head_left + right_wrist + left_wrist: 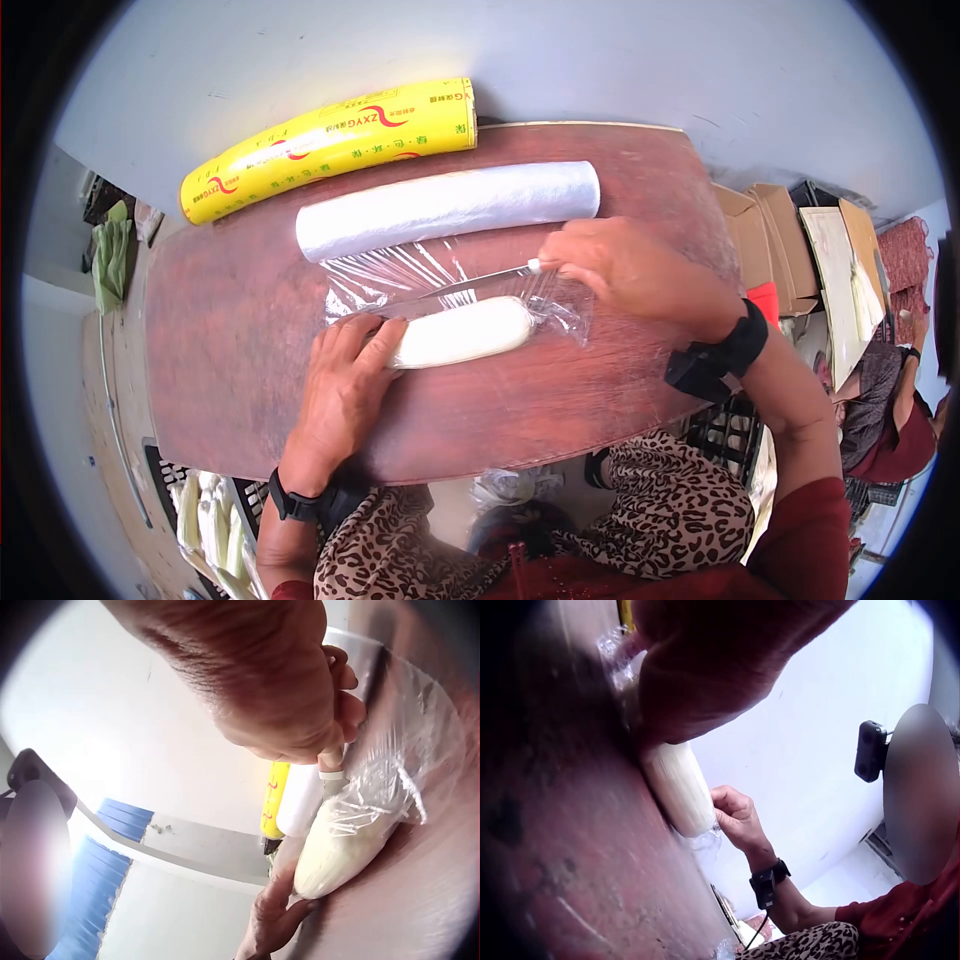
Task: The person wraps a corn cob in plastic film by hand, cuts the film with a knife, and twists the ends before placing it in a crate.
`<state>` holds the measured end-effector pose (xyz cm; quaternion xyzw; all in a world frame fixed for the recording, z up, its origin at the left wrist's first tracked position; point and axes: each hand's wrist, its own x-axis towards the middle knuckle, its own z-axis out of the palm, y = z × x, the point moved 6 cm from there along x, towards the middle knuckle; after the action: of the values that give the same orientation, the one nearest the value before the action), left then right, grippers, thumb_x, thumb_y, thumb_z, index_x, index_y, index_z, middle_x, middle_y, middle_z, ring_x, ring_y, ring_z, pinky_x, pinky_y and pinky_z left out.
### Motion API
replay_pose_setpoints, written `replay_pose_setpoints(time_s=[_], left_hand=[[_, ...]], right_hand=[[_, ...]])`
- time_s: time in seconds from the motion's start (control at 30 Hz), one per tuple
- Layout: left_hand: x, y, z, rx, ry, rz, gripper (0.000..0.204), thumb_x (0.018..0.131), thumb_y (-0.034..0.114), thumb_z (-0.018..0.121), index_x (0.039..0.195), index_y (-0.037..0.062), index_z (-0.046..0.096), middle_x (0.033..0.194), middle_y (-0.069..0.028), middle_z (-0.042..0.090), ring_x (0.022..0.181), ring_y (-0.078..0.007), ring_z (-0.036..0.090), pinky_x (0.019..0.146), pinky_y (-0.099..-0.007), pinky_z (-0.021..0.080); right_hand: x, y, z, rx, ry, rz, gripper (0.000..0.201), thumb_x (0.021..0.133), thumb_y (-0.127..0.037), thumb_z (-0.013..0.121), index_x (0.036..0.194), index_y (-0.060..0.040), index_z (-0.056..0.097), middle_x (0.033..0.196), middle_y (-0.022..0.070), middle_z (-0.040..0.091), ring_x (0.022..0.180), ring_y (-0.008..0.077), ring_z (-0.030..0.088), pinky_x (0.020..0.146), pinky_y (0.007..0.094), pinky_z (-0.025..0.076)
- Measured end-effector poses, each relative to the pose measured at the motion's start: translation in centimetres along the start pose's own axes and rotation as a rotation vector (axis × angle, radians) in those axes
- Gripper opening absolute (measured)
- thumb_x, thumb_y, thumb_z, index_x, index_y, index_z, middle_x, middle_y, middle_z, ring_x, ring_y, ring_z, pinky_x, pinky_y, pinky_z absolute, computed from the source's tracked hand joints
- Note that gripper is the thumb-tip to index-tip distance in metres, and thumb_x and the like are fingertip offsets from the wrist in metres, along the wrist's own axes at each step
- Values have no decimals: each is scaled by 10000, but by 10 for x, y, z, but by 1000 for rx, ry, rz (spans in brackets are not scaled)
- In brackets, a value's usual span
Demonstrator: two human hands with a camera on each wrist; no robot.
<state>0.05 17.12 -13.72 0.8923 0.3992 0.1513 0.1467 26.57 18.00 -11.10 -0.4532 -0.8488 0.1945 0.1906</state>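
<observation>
A pale, smooth oblong vegetable [465, 335] lies partly wrapped in clear cling film [375, 275] near the middle of the table. At its left end, my left hand [345, 375] holds it, with thumb and fingers around the end. My right hand [615, 270] grips a knife by its white handle [534, 266]. The thin blade [470, 285] points left, lying along the film between the vegetable and the white film roll [450, 207]. Film bunches around the vegetable's right end, showing as wrinkled plastic [375, 795] in the right wrist view.
Behind the film roll, a yellow printed roll [330, 150] lies along the back of the reddish-brown table [230, 370]. Cardboard boxes [775, 240] stand to the right. A black crate with long pale-green vegetables [215, 525] sits below left. Another person's arm [910, 370] shows far right.
</observation>
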Motion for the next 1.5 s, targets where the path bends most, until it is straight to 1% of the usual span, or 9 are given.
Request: replay_pose_setpoints(time_s=[0.17,0.43,0.6,0.77,0.97,1.1,1.3,1.43,1.5], left_hand=[[0,-1,0,-4,7,11,511,747,2,695,1241,87,596,1171,-149,583,1077,-342,548,925,-430,439],[0,-2,-5,30,6,36,500,747,23,715,1231,96,613,1180,-151,595,1080,-354,549,928,-432,437],[2,11,-18,191,-100,40,597,719,59,762,1282,73,565,1247,-182,555,1111,-379,536,953,-449,443],[18,41,-27,136,-103,123,749,684,128,815,1348,39,480,1309,-212,493,1138,-403,517,962,-462,449],[37,51,13,-71,-144,169,702,666,175,839,1251,-2,495,1190,-210,510,1060,-397,530,916,-443,466],[37,48,20,-10,-63,197,688,650,162,836,1230,4,503,1140,-186,524,1007,-374,537,859,-444,470],[35,48,23,36,23,286,659,647,171,801,1212,11,503,1120,-159,526,987,-321,533,829,-429,457],[33,49,24,64,21,301,621,661,171,784,1195,17,506,1122,-145,529,992,-309,530,848,-416,445],[33,49,23,40,17,289,665,642,146,810,1218,6,509,1154,-168,544,1024,-350,536,888,-451,450]], right_hand=[[-61,30,-24,-36,28,60,116,891,-78,580,993,-31,610,895,149,637,843,362,612,749,436,494],[-184,52,-72,-215,60,358,125,874,-45,618,993,-10,632,898,141,650,841,342,628,753,394,509],[-215,51,-90,-224,108,521,125,867,-28,629,991,-10,630,867,130,645,786,341,628,734,372,510],[-172,34,-74,-178,310,423,110,868,-2,611,977,-12,623,875,117,638,798,297,639,734,355,503],[-70,7,-32,77,276,205,148,875,-8,609,1021,-31,610,934,118,600,861,274,636,743,355,503],[-23,-3,-2,249,297,70,156,877,-14,616,1031,-39,609,941,118,594,863,290,630,755,372,504],[23,-4,39,305,141,-66,149,894,-36,586,1037,-53,625,938,115,581,876,326,610,772,398,502],[27,1,54,97,166,-101,150,911,-81,549,1026,-78,645,932,105,578,876,297,596,788,397,470],[24,-3,51,-86,217,-151,163,916,-96,534,1025,-95,656,949,92,580,899,280,586,807,390,450]])
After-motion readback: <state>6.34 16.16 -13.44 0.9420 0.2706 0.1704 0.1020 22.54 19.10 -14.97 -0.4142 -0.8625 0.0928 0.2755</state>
